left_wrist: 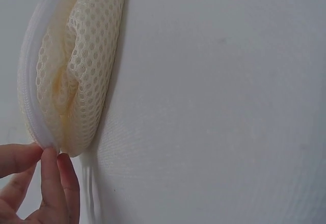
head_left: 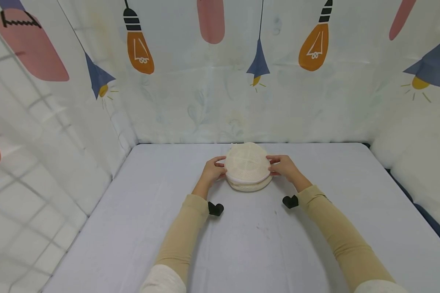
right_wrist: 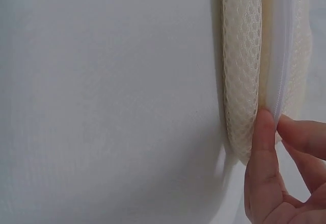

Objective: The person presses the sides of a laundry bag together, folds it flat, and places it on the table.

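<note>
A round, cream-coloured mesh laundry bag [head_left: 247, 160] lies near the far edge of the table, its upper layer raised a little from the lower one. White zipper trim [left_wrist: 28, 86] runs along the upper layer's rim, and a gap shows between the layers in the left wrist view. At the bag's left side, my left hand [head_left: 212, 170] pinches the trimmed rim between thumb and fingers. My right hand [head_left: 283, 167] pinches the same rim on the opposite side, where the trim [right_wrist: 283, 46] also shows. The bag's inside is mostly hidden.
A white cloth covers the table [head_left: 249, 244], with a few faint marks in front of the bag. Behind it hangs a curtain [head_left: 212, 101] printed with lamps and bulbs. Black heart-shaped pieces [head_left: 216, 209] sit at both sleeve cuffs.
</note>
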The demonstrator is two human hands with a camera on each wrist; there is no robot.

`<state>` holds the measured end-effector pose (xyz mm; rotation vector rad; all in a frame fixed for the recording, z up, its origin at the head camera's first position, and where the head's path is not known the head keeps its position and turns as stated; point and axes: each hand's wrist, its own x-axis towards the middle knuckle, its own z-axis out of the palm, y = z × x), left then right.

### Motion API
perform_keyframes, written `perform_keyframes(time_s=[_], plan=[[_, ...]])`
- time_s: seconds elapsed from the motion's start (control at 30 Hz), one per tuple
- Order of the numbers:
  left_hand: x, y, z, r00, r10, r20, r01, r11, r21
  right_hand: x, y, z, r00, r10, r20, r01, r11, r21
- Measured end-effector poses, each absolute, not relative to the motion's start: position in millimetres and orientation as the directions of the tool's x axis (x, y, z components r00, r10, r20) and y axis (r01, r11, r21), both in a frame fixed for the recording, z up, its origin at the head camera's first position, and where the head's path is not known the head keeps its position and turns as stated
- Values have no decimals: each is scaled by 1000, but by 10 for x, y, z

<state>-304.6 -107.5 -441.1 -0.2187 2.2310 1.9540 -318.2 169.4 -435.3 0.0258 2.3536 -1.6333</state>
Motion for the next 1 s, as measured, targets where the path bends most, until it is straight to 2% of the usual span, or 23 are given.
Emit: perform_keyframes(time_s=[0.43, 1.0], plan=[[-3081, -1068, -4415, -975, -2, -221, -218, 148, 965, -3222, 1693, -4316, -954, -116, -276, 211, 394, -895], [-3077, -1046, -4418, -970, -21, -241, -242, 149, 959, -3248, 1705, -4307, -955, -136, -263, 180, 439, -880]])
